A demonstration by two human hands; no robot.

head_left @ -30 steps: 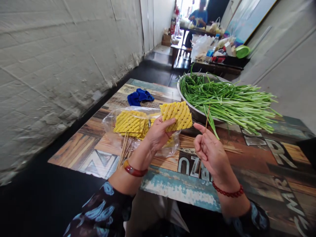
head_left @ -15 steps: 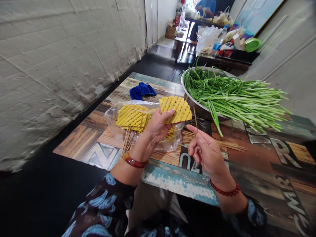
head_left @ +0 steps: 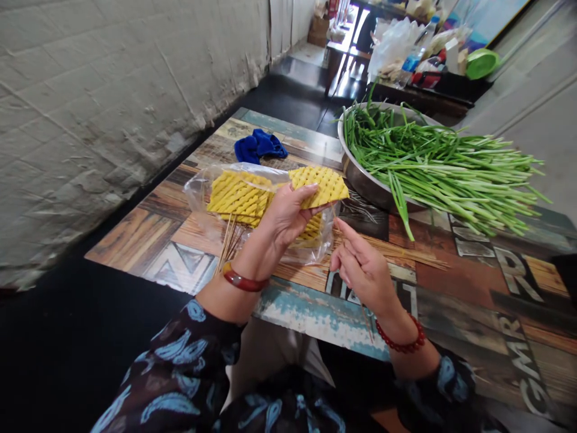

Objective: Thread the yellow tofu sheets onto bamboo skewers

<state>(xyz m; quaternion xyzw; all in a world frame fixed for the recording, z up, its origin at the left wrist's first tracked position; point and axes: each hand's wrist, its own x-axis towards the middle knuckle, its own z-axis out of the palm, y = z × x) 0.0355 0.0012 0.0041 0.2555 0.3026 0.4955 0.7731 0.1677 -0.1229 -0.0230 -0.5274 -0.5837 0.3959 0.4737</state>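
My left hand [head_left: 288,219] is closed on a yellow scored slab [head_left: 319,183], thumb on top, the fingers beneath mostly hidden; the slab is held up off the table [head_left: 135,246], its longer side running roughly left to right, its free end sticking out past my thumb toward the right; my right hand [head_left: 363,267] pinches a thin skewer [head_left: 366,322], index finger stretched along it, the other fingers curled in; key relation: slab lies ahead and to the left of my right hand, just beyond the index fingertip; skewer's long axis slants from below my right wrist up and leftward, pointing at the slab's near edge, so across the slab's longer side rather than along it; tip is at or just beside that edge, can't tell if it touches or has gone in; left hand is the nearer one to the slab, being on it; more yellow slabs [head_left: 238,195] lie in a clear plastic bag [head_left: 196,189] beyond my left forearm; spare skewers [head_left: 406,252] lie to the right, beyond my right hand; metal bowl [head_left: 365,174] of green stalks [head_left: 451,174] farther off, right; blue cloth [head_left: 259,146] behind the bag.
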